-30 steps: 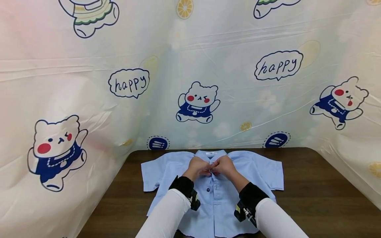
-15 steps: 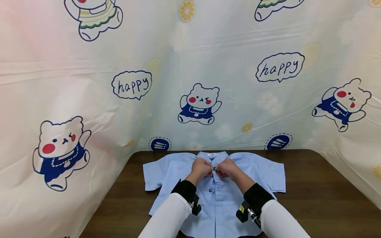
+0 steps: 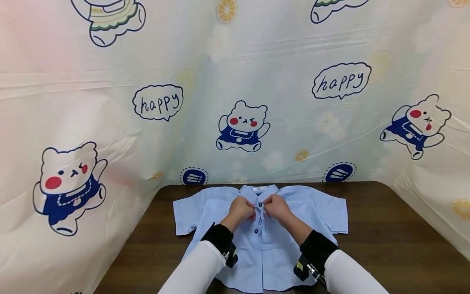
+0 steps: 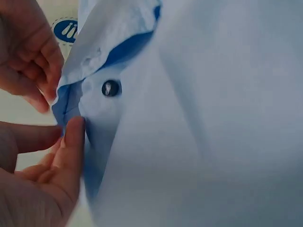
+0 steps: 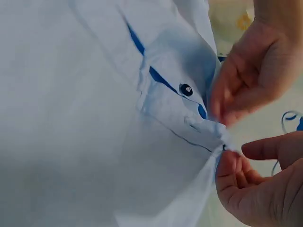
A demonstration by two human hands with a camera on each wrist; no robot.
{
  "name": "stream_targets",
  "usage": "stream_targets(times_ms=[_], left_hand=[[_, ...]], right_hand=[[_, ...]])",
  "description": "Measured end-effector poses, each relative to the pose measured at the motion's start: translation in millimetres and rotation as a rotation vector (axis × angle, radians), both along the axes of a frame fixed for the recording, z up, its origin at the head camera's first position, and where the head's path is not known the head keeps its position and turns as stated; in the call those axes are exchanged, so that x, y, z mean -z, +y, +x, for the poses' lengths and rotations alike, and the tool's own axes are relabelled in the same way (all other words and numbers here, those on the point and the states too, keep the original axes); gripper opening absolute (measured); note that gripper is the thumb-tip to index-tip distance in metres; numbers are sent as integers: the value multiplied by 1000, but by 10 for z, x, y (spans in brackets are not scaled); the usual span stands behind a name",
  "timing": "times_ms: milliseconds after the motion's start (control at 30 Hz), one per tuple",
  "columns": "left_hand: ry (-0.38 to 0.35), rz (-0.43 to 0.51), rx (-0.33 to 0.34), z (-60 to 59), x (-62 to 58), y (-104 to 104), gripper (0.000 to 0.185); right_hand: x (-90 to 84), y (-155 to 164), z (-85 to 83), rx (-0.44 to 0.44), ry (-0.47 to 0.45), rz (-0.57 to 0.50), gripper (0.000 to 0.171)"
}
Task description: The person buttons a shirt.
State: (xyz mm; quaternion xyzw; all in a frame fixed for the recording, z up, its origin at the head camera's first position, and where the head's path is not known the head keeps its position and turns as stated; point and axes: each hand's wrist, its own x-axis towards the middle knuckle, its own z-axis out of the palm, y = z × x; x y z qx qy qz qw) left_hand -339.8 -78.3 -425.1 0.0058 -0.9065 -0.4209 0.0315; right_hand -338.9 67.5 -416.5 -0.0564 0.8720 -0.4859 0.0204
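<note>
A light blue short-sleeved shirt [image 3: 312,206] lies front up on the dark brown table [image 3: 385,241], collar at the far side. My left hand [image 3: 251,212] pinches the left edge of the front placket just below the collar. My right hand [image 3: 267,205] pinches the other edge opposite it. In the left wrist view my left hand [image 4: 66,139] holds the fabric edge beside a dark button [image 4: 110,88]. In the right wrist view my right hand [image 5: 226,150] grips a bunched tip of the cloth, near the button [image 5: 185,89]. A second dark button [image 3: 256,231] shows lower on the placket.
A plastic curtain [image 3: 242,81] printed with cartoon bears and "happy" bubbles stands behind the table and wraps both of its sides. Bare tabletop shows left [image 3: 158,245] and right of the shirt. Black wrist bands with cameras sit on both forearms.
My two hands, pressed together over the placket before, have drawn slightly apart. The top button now shows between them. The shirt has stayed in place.
</note>
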Motion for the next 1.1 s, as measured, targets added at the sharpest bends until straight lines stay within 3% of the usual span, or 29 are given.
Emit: stream_targets(times_ms=[67,133,267,400,500,667,833,933,1000,1100], left_hand=[[21,-149,38,64,-17,-57,13],[10,-264,82,127,-20,-95,23],[-70,-308,139,217,21,-112,25],[-96,-315,152,239,79,-64,24],[-79,-347,168,246,135,-2,25],[-53,-402,154,265,223,59,27],[49,-443,158,292,241,61,31],[122,-426,194,311,248,54,32],[152,-393,210,320,256,42,34],[96,-304,184,330,253,8,34]], right_hand=[[-13,28,80,-39,39,101,11],[2,51,156,-93,48,217,23],[115,15,260,-154,43,420,34],[228,-65,247,-107,109,545,39],[275,-68,198,-100,143,576,40],[279,-52,146,-125,86,578,39],[246,-69,152,-137,47,601,31],[243,-49,172,-126,75,621,25],[234,-12,199,-115,85,580,20],[232,59,239,-109,86,451,15]])
